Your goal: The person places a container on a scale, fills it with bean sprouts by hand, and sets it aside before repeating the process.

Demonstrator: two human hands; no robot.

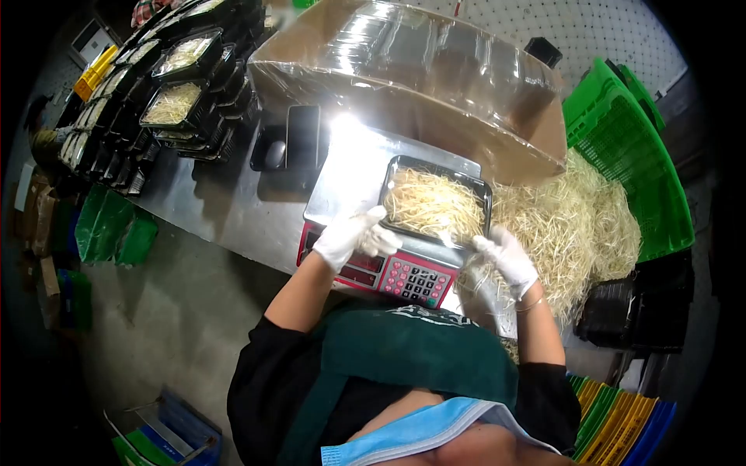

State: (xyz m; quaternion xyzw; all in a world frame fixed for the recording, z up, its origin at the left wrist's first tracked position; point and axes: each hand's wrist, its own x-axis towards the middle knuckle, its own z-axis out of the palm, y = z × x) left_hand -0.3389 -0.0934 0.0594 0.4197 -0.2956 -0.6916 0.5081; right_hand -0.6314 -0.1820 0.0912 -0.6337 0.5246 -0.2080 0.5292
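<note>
A black plastic tray filled with pale bean sprouts sits on the metal pan of a red-framed digital scale. My left hand, in a white glove, is beside the tray's near left corner, over the scale's display, thumb and fingers apart. At the near right corner is my gloved right hand, its fingertips right at the tray's edge and spread a little. A large heap of loose bean sprouts lies to the right of the scale.
A big cardboard box with clear plastic stands behind the scale. Stacks of filled trays line the table's left. A phone-like dark slab and a small grey oval object lie nearer. A green crate tilts beside the heap.
</note>
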